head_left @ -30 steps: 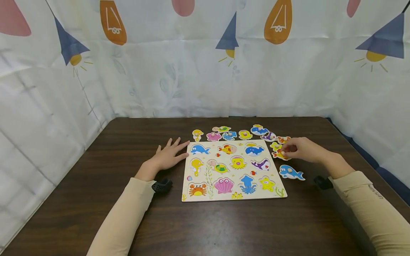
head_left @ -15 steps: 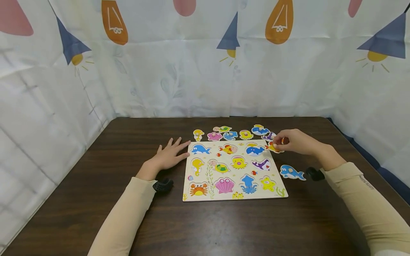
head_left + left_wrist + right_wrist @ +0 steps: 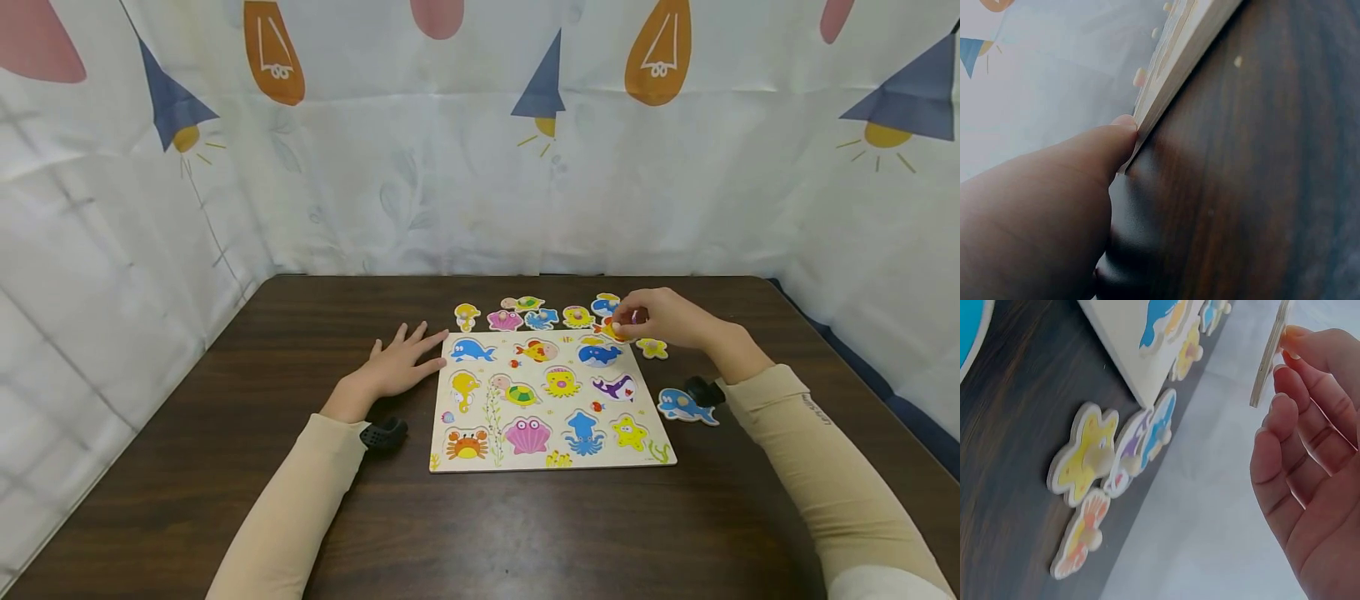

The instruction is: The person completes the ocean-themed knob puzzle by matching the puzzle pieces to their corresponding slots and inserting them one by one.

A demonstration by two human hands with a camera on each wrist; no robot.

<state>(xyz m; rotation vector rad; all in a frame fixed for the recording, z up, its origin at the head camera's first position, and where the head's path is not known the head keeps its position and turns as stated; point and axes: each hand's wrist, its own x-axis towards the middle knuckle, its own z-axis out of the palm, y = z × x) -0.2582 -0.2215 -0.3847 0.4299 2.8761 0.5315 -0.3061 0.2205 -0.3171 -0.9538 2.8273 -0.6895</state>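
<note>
My right hand pinches a red-and-yellow fish puzzle piece, held up over the board's far right corner. Edge-on in the right wrist view, the piece sits between thumb and fingertips, its knob hidden. The flat puzzle board has printed sea-animal recesses. Spread on the table, my left hand touches the board's left edge with fingertips and thumb. In the left wrist view its thumb meets the board's side. Below the right hand lie a starfish piece and a crab piece.
Behind the board lie a seahorse, turtle, shell, squid, octopus and blue whale piece. A dolphin piece lies right of it, partly under the wrist camera. A printed curtain surrounds the table.
My right hand has lifted the fish piece from the right of the board and carried it left and away, toward the far right corner. The left hand stays in place.
</note>
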